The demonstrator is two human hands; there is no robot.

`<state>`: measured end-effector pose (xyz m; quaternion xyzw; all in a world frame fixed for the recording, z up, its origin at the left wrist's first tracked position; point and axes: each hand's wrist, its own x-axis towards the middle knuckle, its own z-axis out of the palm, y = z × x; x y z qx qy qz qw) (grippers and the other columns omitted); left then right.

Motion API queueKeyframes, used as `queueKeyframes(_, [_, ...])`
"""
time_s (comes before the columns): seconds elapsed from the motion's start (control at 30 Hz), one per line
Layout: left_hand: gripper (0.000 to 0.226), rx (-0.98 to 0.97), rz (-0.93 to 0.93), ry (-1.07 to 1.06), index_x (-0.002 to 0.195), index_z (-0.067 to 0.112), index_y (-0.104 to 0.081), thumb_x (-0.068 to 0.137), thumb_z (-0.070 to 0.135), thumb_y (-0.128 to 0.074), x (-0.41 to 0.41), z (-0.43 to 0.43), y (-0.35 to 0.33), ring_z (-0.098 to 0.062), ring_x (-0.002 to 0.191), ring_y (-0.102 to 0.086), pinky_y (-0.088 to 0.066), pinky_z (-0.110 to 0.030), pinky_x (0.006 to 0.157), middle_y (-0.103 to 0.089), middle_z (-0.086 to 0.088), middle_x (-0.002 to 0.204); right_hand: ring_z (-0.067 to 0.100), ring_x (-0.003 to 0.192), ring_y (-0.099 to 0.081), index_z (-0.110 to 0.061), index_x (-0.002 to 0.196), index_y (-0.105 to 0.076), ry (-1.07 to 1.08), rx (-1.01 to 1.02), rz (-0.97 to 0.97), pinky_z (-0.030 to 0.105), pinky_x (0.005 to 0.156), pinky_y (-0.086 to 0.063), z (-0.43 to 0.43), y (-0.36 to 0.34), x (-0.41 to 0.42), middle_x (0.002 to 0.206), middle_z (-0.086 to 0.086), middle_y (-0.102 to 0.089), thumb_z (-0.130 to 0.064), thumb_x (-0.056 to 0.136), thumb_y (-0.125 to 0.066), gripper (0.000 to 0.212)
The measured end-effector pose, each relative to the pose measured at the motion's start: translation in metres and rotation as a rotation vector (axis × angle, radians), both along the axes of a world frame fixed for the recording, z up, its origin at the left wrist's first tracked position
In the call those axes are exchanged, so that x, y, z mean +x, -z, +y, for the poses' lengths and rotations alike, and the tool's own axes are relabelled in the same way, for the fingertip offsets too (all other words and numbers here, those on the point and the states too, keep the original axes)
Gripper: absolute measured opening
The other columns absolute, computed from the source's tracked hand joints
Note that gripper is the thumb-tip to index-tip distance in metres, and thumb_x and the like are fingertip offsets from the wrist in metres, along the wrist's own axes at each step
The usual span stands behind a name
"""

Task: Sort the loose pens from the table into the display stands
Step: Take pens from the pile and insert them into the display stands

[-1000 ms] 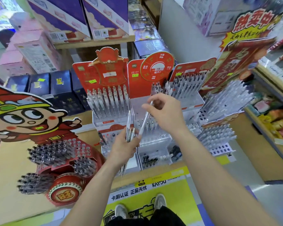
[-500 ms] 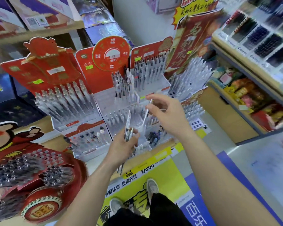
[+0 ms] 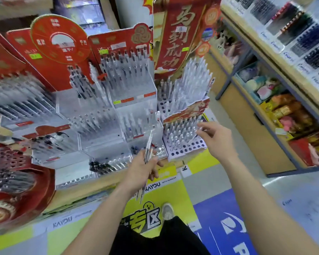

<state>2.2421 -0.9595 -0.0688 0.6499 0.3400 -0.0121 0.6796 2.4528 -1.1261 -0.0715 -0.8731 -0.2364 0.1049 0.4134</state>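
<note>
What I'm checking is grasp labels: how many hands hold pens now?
1. The left hand grips a bundle of clear pens before the acrylic stands; the right hand, fingers relaxed, appears empty over the white perforated stand. Blur could hide a pen there.

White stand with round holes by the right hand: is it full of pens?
Partly full. The white stand with round holes has clear pens upright in its back rows, but its front rows of holes are empty.
</note>
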Motion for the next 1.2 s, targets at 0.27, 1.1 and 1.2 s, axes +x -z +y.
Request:
queueKeyframes(0.27, [0.011, -0.010, 0.089, -0.175, 0.116, 0.009, -0.053, 0.107, 0.013, -0.049, 0.025, -0.037, 0.012, -0.016, 0.061, -0.063, -0.053, -0.025, 0.055, -0.073, -0.010, 0.093, 0.019, 0.096, -0.070, -0.013, 0.118, -0.074, -0.167, -0.079, 0.053, 0.033, 0.089, -0.054, 0.000, 0.040, 0.023, 0.108, 0.006, -0.074, -0.016, 0.095, -0.070, 0.024])
queueKeyframes(1.1, [0.014, -0.058, 0.102, -0.244, 0.119, 0.017, -0.049, 0.107, 0.025, -0.049, 0.015, -0.034, 0.009, -0.022, 0.071, -0.068, -0.058, -0.032, 0.065, -0.076, 0.001, 0.105, 0.005, 0.079, -0.058, -0.011, 0.109, -0.077, -0.214, -0.066, 0.000, -0.002, 0.076, -0.039, 0.000, 0.081, 0.010, 0.099, 0.000, -0.070, -0.015, 0.093, -0.073, 0.017])
queueKeyframes(1.2, [0.014, -0.039, 0.080, -0.251, 0.120, 0.015, -0.049, 0.107, 0.022, -0.048, 0.013, -0.034, 0.009, -0.023, 0.071, -0.068, -0.056, -0.031, 0.063, -0.076, -0.001, 0.103, 0.010, 0.080, -0.067, -0.012, 0.106, -0.077, -0.179, -0.046, 0.008, 0.008, 0.077, -0.048, 0.001, 0.083, 0.012, 0.096, 0.000, -0.074, -0.014, 0.093, -0.072, 0.014])
